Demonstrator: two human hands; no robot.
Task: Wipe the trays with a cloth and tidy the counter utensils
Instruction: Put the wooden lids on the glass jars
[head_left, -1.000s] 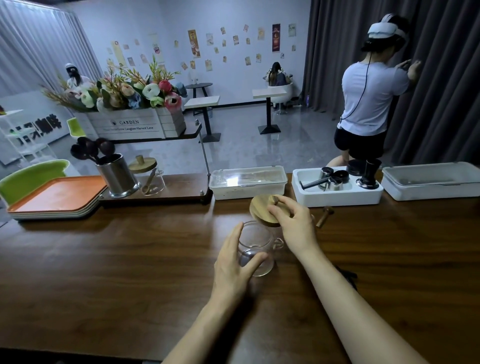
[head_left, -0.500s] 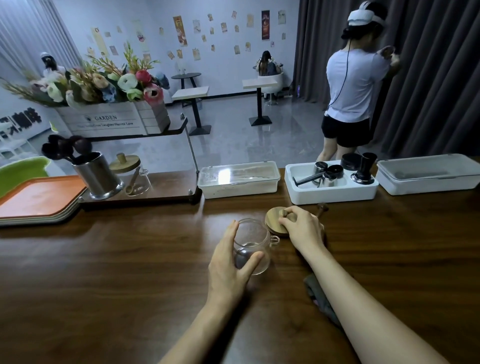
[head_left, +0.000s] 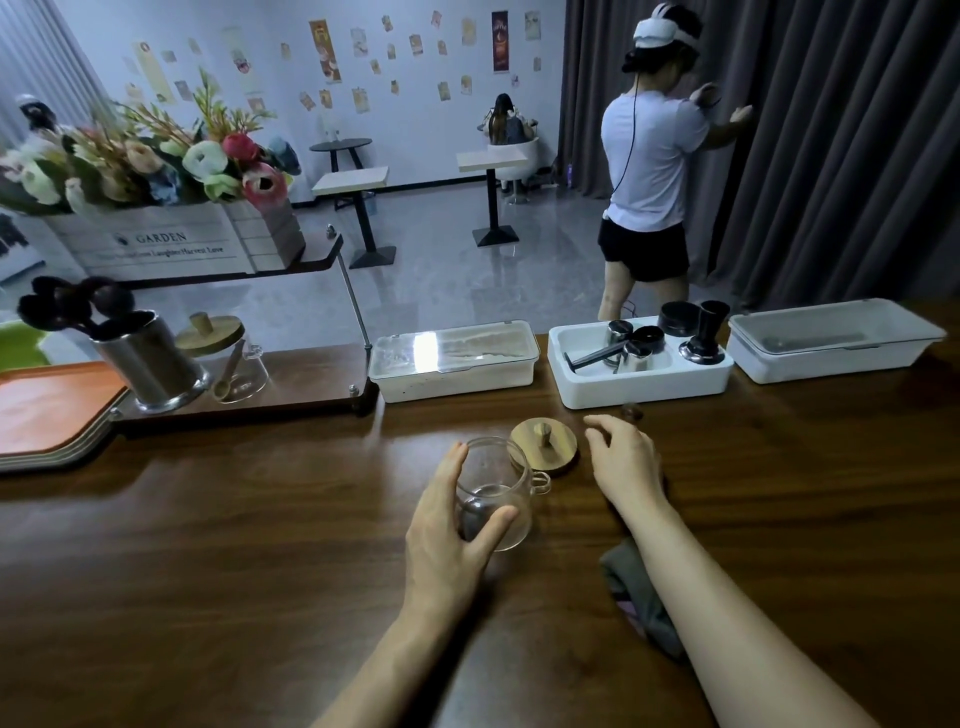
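Observation:
A small clear glass jar stands open on the dark wooden counter, and my left hand grips its side. Its round wooden lid lies flat on the counter just behind the jar. My right hand hovers to the right of the lid with loosely curled fingers, holding nothing. A grey cloth lies on the counter, partly hidden under my right forearm. Stacked orange trays sit at the far left.
Along the counter's back stand a lidded white box, a white tray of metal coffee tools and another white bin. A metal utensil cup and a second lidded jar sit on a low shelf. A person stands beyond.
My right hand took the wooden lid off the jar, set it down on the counter behind the jar and let go. My left hand kept its hold on the jar.

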